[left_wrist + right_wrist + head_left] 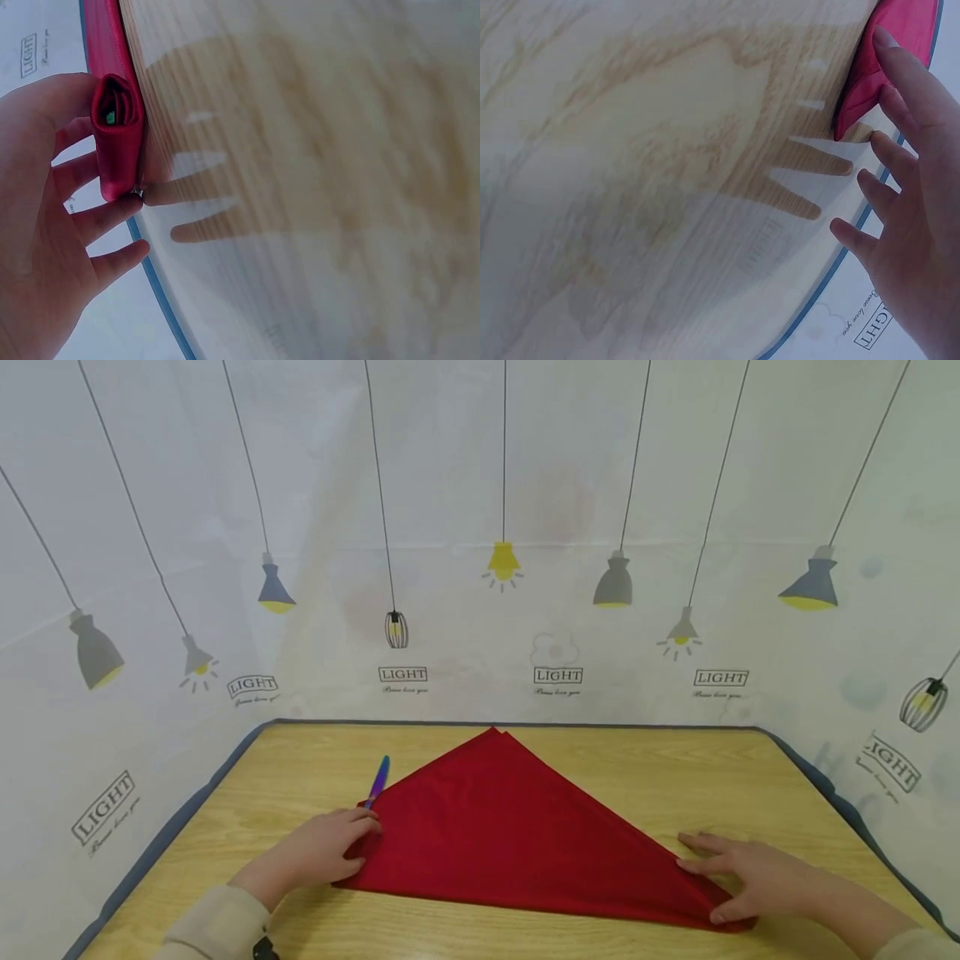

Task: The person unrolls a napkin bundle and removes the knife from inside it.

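Note:
A red cloth napkin lies folded in a wide triangle on the wooden table, its peak pointing away. At its left end, my left hand grips the rolled edge, thumb at the near side and fingers at the far side. The left wrist view shows the end of this roll, with a small green bit deep inside. A rainbow-coloured table knife sticks out of the roll's far end, its lower part hidden. Over the right corner, my right hand rests with spread fingers, thumb and index finger touching the cloth.
The light wooden table top reflects my hands in both wrist views. A dark blue border runs round its edge. Behind and beside it hangs a white sheet printed with lamps.

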